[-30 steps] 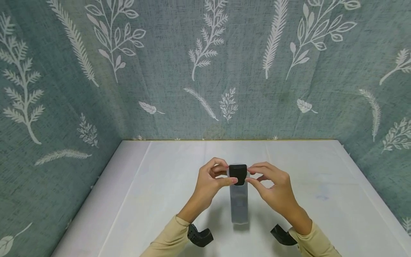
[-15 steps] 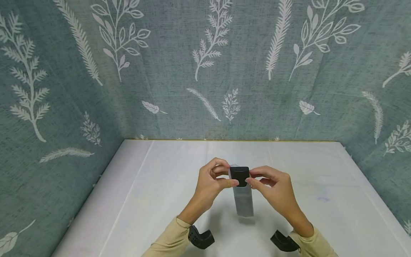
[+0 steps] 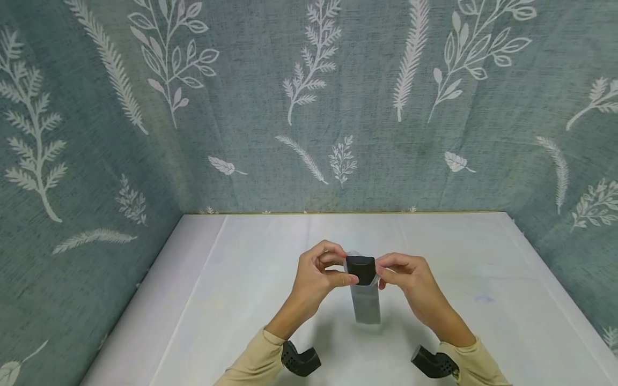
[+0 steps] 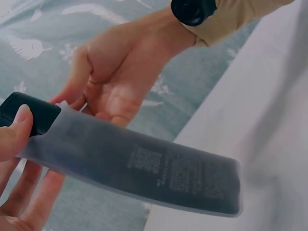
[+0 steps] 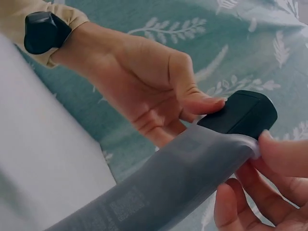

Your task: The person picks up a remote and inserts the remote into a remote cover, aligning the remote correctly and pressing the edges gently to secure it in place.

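A long black remote control (image 3: 361, 271) sits inside a translucent silicone cover (image 3: 366, 306), its bare black end sticking out at the mouth. Printed text shows faintly through the cover in the left wrist view. My left hand (image 3: 311, 279) grips it from the left, thumb pressed on the black end, fingers behind the cover. From the other side my right hand (image 3: 410, 281) pinches the cover's edge beside the black end; in the right wrist view the thumb lies right at the rim. The remote is held up, its covered end sloping toward me.
Beneath the hands is a white tabletop (image 3: 232, 321). Teal leaf-patterned cloth (image 3: 251, 96) hangs behind it and along both sides. Black wrist devices are strapped at the left sleeve (image 3: 258, 356) and the right sleeve (image 3: 473, 362).
The covered remote has swung from upright in view to a slight slant, its black end a little lower. The right thumb has shifted off the black end to the cover's edge.
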`<state>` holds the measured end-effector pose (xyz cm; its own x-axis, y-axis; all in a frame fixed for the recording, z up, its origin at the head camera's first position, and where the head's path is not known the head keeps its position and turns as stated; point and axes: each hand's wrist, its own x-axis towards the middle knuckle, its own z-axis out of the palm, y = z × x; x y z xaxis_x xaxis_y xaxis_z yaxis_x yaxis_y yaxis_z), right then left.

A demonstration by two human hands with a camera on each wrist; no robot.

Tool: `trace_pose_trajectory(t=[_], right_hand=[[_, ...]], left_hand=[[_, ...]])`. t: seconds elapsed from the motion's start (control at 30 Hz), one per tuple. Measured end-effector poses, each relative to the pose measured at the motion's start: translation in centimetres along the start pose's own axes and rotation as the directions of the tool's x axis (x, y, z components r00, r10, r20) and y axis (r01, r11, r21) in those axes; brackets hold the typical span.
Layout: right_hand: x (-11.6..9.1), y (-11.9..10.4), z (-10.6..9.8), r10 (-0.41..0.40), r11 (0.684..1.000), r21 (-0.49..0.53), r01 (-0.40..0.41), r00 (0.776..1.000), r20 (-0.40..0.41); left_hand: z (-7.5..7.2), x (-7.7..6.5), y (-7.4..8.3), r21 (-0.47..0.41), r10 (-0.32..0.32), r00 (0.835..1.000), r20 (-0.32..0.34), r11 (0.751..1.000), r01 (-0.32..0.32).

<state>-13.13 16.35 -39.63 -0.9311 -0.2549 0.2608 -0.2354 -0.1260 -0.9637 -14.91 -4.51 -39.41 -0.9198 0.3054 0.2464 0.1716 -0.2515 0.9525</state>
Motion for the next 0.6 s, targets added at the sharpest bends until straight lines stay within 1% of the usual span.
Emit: trace_pose_trajectory(t=[0.07, 0.13, 0.23, 0.33, 0.43, 0.5, 0.6], right_hand=[[-0.1, 0.1, 0.1, 0.024, 0.999, -0.028, -0.024, 0.999, -0.021], [-0.3, 0.1, 0.3, 0.018, 0.995, -0.101, -0.023, 0.999, -0.049], [-0.5, 0.2, 0.7, -0.042, 0.969, -0.247, 0.021, 0.996, -0.08], [-0.6, 0.1, 1.0, -0.119, 0.934, -0.35, 0.074, 0.987, -0.108], [-0.8, -0.1, 1.2, -0.164, 0.921, -0.377, 0.098, 0.976, -0.145], [-0.9, -0.2, 1.2, -0.176, 0.924, -0.368, 0.103, 0.969, -0.172], [-0.9, -0.3, 1.2, -0.166, 0.941, -0.324, 0.094, 0.965, -0.203]], left_hand=[[0.0, -0.2, -0.2, 0.02, -0.007, 1.0, 0.007, 1.0, 0.007], [0.0, -0.3, -0.4, 0.071, -0.005, 1.0, 0.012, 0.997, 0.004], [0.2, -0.4, -0.5, 0.155, 0.017, 1.0, 0.02, 0.988, -0.02], [0.7, -0.5, 0.0, 0.219, 0.075, 0.997, 0.031, 0.972, -0.08], [1.5, -0.7, 1.0, 0.272, 0.132, 0.991, 0.034, 0.953, -0.136], [1.9, -0.9, 1.6, 0.319, 0.171, 0.985, 0.034, 0.932, -0.173], [2.3, -0.9, 1.9, 0.357, 0.202, 0.979, 0.027, 0.913, -0.198]])
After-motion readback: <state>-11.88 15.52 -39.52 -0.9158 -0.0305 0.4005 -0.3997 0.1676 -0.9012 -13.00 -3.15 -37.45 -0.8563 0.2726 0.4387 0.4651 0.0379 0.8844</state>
